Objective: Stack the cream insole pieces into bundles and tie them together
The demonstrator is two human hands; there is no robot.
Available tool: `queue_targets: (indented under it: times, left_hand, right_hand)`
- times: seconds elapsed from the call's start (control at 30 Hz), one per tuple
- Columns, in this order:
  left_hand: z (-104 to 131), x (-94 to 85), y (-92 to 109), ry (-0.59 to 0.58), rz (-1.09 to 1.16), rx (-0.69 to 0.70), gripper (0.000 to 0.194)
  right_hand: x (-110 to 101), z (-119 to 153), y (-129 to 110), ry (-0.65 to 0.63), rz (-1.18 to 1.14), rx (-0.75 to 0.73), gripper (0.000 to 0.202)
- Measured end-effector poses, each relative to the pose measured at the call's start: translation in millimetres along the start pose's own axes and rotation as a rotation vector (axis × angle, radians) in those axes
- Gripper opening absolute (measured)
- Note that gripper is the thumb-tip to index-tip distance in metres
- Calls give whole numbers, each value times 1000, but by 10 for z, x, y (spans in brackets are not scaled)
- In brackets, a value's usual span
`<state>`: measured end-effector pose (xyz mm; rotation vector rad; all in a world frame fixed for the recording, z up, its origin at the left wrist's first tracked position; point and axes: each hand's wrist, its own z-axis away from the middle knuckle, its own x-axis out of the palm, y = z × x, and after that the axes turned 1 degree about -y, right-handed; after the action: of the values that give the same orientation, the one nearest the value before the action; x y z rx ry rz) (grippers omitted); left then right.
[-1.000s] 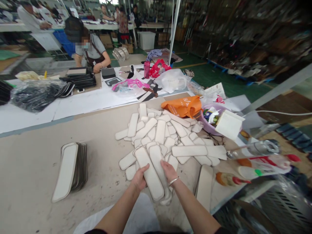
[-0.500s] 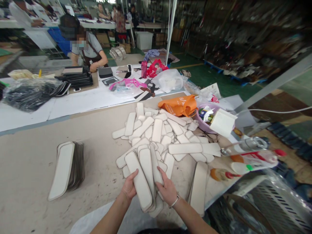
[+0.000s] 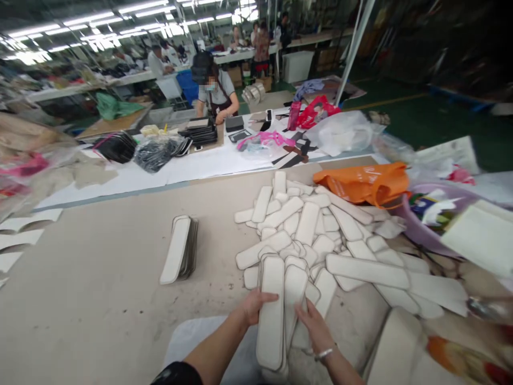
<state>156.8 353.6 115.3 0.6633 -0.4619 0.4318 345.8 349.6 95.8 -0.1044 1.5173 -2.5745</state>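
Long pale panels with rounded corners and dark edges (image 3: pixel 271 313) are gathered in a loose bunch between my hands at the near side of the table. My left hand (image 3: pixel 256 306) is closed on the bunch's left side, thumb lying across the top panel. On the right side, my right hand (image 3: pixel 315 323), with a bracelet at the wrist, pinches the panels behind it. Just beyond lies a spread heap of the same panels (image 3: pixel 306 222), overlapping at many angles. A neat stack of panels (image 3: pixel 179 249) stands apart on the left.
An orange bag (image 3: pixel 360 183) and a purple basin (image 3: pixel 417 230) border the heap at the right. Across the white table strip lie black pieces in plastic (image 3: pixel 156 152) and a stack of dark panels (image 3: pixel 199 132). A masked co-worker (image 3: pixel 218 91) works behind them.
My view has swung left, so everything appears further right. The bunch in my hands has turned more upright, and its panels are fanned differently. Both hands keep hold of it.
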Motion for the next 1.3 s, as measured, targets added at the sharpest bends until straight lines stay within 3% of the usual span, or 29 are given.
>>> queue_targets:
  times: [0.2, 0.37, 0.6, 0.77, 0.87, 0.93, 1.03, 1.17, 1.23, 1.3]
  left_hand:
    - [-8, 173, 18, -68, -113, 26, 50]
    - [-86, 351, 8, 7, -274, 76, 59]
    - [-258, 272, 96, -13, -266, 56, 54]
    - [-258, 328, 178, -91, -326, 77, 50]
    - [-248, 477, 257, -147, -527, 122, 47]
    - [-283, 569, 314, -87, -800, 219, 44]
    - [-424, 583, 427, 132, -1100, 395, 45]
    - [-694, 291, 684, 448, -1253, 498, 59]
    - [-798, 87, 817, 592, -1395, 448, 66]
    - [-861, -76, 909, 646, -1464, 389, 68]
  right_hand:
    - [73, 215, 27, -35, -271, 91, 65]
    - [126, 375, 248, 69, -488, 215, 65]
    - [-16, 287, 204, 159, -322, 125, 45]
    - [98, 225, 111, 46, -619, 120, 56]
    - [177, 205, 112, 88, -712, 189, 66]
    - [178, 188, 145, 144, -733, 276, 70]
    - [106, 166, 222, 235, -762, 358, 69]
    - [-14, 139, 324, 337, -753, 387, 61]
    - [-45, 120, 362, 375, -760, 392, 59]
    - [-55, 99, 383, 393, -769, 400, 56]
